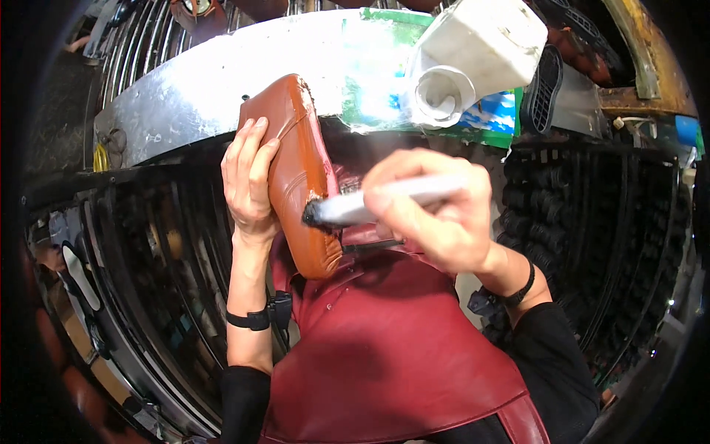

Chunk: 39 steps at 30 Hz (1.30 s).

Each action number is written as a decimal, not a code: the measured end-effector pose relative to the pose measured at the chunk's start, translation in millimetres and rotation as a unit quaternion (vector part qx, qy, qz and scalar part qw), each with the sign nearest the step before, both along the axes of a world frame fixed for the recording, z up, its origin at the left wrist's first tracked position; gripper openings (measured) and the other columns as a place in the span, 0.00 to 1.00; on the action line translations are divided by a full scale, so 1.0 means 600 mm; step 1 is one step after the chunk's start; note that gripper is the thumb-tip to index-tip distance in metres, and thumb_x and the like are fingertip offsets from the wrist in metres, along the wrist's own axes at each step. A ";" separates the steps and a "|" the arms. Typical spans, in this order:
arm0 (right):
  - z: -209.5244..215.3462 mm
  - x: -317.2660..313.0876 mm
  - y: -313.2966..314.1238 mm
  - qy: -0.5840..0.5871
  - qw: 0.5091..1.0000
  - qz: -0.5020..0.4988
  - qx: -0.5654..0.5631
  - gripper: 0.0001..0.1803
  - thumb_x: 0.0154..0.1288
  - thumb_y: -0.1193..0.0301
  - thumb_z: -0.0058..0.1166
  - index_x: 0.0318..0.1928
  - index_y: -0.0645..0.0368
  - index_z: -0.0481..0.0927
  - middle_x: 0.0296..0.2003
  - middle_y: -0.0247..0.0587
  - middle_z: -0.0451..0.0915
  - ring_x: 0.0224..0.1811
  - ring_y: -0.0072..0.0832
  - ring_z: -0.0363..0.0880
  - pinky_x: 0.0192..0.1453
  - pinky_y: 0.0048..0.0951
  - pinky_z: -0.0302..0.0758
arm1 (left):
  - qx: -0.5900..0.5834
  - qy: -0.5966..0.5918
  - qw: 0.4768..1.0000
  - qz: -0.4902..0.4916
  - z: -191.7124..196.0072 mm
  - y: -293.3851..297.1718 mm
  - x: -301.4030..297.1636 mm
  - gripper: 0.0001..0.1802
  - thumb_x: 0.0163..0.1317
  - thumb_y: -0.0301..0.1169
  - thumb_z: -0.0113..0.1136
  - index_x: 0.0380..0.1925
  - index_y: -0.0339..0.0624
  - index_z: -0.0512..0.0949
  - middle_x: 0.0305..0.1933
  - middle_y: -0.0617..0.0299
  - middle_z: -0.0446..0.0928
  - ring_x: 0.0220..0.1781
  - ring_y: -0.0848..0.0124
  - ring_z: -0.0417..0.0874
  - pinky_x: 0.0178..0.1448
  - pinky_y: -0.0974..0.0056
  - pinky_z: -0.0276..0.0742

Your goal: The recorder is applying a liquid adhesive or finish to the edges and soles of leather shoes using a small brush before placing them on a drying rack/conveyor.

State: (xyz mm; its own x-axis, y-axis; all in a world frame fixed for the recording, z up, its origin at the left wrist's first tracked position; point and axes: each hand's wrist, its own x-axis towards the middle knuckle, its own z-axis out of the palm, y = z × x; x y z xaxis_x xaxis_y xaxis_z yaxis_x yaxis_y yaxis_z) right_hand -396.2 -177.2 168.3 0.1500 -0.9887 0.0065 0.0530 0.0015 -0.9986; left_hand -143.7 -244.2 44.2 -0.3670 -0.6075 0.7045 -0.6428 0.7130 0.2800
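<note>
My left hand (pixel 250 174) is closed round the side of a brown leather shoe upper (pixel 290 166), held tilted over my lap. A pinkish strip and a rough, whitish edge run along its right side. Pinched in my right hand (pixel 436 211) is a brush with a pale handle (pixel 351 207). The brush's dark bristles (pixel 313 213) touch the edge of the shoe upper, or lie right against it. Motion smears the right hand a little. A dark red apron (pixel 384 355) covers my lap beneath both hands.
A metal-topped bench (pixel 200 96) stands in front of me. On it, a white plastic jug (pixel 481 44) with a round opening rests on a green and blue sheet (pixel 377 96). A black shoe sole (pixel 546 89) stands right of the jug. Racks of dark items (pixel 547 222) flank me on the right.
</note>
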 end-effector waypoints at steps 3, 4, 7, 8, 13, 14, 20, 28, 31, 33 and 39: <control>0.013 -0.008 -0.001 0.022 0.986 0.072 -0.151 0.07 0.60 0.83 0.68 0.37 0.75 0.84 0.35 0.56 0.88 0.34 0.36 0.88 0.39 0.32 0.84 | 0.024 0.006 1.000 0.002 0.021 -0.006 -0.008 0.26 0.62 0.32 0.69 0.60 0.38 0.77 0.67 0.44 0.80 0.69 0.45 0.80 0.71 0.46 0.75; 0.022 -0.010 -0.006 0.033 0.980 0.089 -0.177 0.08 0.59 0.81 0.68 0.37 0.73 0.84 0.35 0.56 0.88 0.34 0.38 0.89 0.40 0.33 0.85 | 0.034 -0.001 0.999 0.011 0.028 -0.009 -0.011 0.26 0.60 0.31 0.69 0.59 0.37 0.77 0.66 0.45 0.80 0.69 0.46 0.80 0.71 0.46 0.74; 0.052 -0.012 -0.020 0.056 0.975 0.094 -0.192 0.11 0.55 0.76 0.70 0.37 0.70 0.85 0.35 0.56 0.87 0.34 0.40 0.89 0.38 0.34 0.86 | 0.061 -0.006 0.998 0.025 0.050 -0.024 -0.016 0.28 0.57 0.27 0.69 0.59 0.37 0.78 0.66 0.46 0.80 0.68 0.47 0.81 0.71 0.47 0.74; 0.061 -0.014 -0.027 0.058 0.975 0.093 -0.193 0.11 0.55 0.76 0.70 0.37 0.70 0.85 0.35 0.56 0.87 0.34 0.40 0.89 0.38 0.34 0.86 | 0.080 -0.006 0.996 0.030 0.058 -0.030 -0.018 0.28 0.56 0.25 0.69 0.59 0.37 0.78 0.65 0.47 0.80 0.68 0.47 0.81 0.71 0.47 0.74; 0.102 -0.032 -0.083 0.100 0.953 0.084 -0.272 0.13 0.50 0.75 0.69 0.37 0.69 0.85 0.36 0.57 0.87 0.33 0.40 0.88 0.39 0.35 0.85 | 0.172 0.004 0.984 0.045 0.123 -0.073 -0.032 0.30 0.54 0.20 0.67 0.60 0.38 0.76 0.60 0.47 0.82 0.64 0.47 0.82 0.69 0.49 0.76; 0.111 -0.035 -0.096 0.114 0.948 0.083 -0.284 0.13 0.49 0.76 0.69 0.37 0.69 0.84 0.36 0.57 0.87 0.33 0.40 0.88 0.39 0.35 0.85 | 0.226 0.013 0.973 0.040 0.138 -0.084 -0.034 0.31 0.53 0.18 0.66 0.61 0.39 0.76 0.58 0.47 0.83 0.62 0.46 0.83 0.67 0.50 0.77; 0.116 -0.050 -0.196 0.116 0.918 0.077 -0.372 0.16 0.45 0.82 0.63 0.40 0.71 0.83 0.40 0.55 0.87 0.40 0.40 0.87 0.48 0.36 0.83 | 0.299 0.039 0.953 -0.008 0.187 -0.156 -0.019 0.45 0.37 0.17 0.79 0.62 0.39 0.75 0.54 0.46 0.83 0.60 0.45 0.83 0.64 0.52 0.78; -0.087 -0.067 -0.133 0.008 0.983 -0.177 -0.041 0.08 0.69 0.73 0.70 0.43 0.66 0.87 0.34 0.35 0.87 0.35 0.19 0.84 0.39 0.21 0.77 | 0.459 0.460 0.759 -0.046 0.028 -0.192 0.043 0.55 0.31 0.03 0.76 0.69 0.32 0.73 0.63 0.54 0.79 0.55 0.65 0.86 0.54 0.61 0.89; -0.088 -0.089 -0.083 -0.022 0.933 -0.354 -0.064 0.11 0.76 0.68 0.65 0.45 0.65 0.85 0.27 0.34 0.84 0.25 0.18 0.81 0.26 0.19 0.72 | 0.436 0.476 0.755 -0.113 0.072 -0.148 0.032 0.51 0.40 0.19 0.76 0.71 0.24 0.68 0.66 0.45 0.77 0.62 0.56 0.84 0.67 0.56 0.81; -0.098 -0.110 -0.062 0.028 0.916 -0.394 -0.069 0.11 0.75 0.69 0.65 0.45 0.66 0.85 0.27 0.35 0.84 0.22 0.18 0.81 0.23 0.20 0.72 | 0.446 0.486 0.746 -0.098 0.066 -0.109 0.025 0.53 0.45 0.35 0.76 0.71 0.19 0.66 0.67 0.37 0.77 0.70 0.50 0.80 0.78 0.51 0.70; -0.124 -0.095 -0.081 0.012 0.911 -0.413 0.006 0.11 0.75 0.71 0.65 0.41 0.70 0.84 0.25 0.40 0.84 0.19 0.22 0.82 0.19 0.23 0.75 | 0.517 0.493 0.694 -0.093 0.008 -0.012 0.003 0.47 0.50 0.32 0.76 0.69 0.19 0.70 0.68 0.36 0.77 0.71 0.51 0.79 0.79 0.51 0.69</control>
